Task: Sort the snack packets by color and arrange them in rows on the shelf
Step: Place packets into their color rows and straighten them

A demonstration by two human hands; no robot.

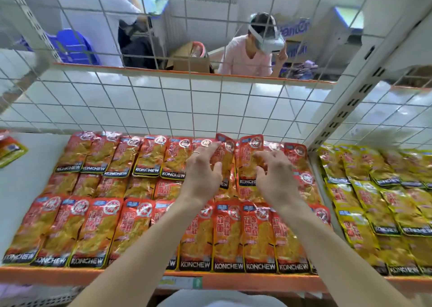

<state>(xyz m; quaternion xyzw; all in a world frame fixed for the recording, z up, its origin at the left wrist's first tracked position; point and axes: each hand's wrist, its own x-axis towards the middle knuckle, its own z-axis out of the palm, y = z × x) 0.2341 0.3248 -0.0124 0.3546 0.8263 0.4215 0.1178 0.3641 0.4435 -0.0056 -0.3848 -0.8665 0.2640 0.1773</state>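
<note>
Red KONCHEW snack packets [98, 229] lie in rows across the white shelf [25, 189], front row nearest me. Yellow packets [378, 201] fill the bay to the right. My left hand [203, 175] pinches a red packet [225, 154] in the back row, whose top edge is lifted off the row. My right hand [273, 178] pinches the neighbouring red packet [249, 159], also tilted up. Both hands hover above the middle row, wrists over the front row.
A white wire grid [210, 105] backs the shelf, and a slotted upright [346, 110] divides the red bay from the yellow bay. One yellow packet [11, 151] lies at the far left. A person wearing a headset [254, 49] sits behind the grid.
</note>
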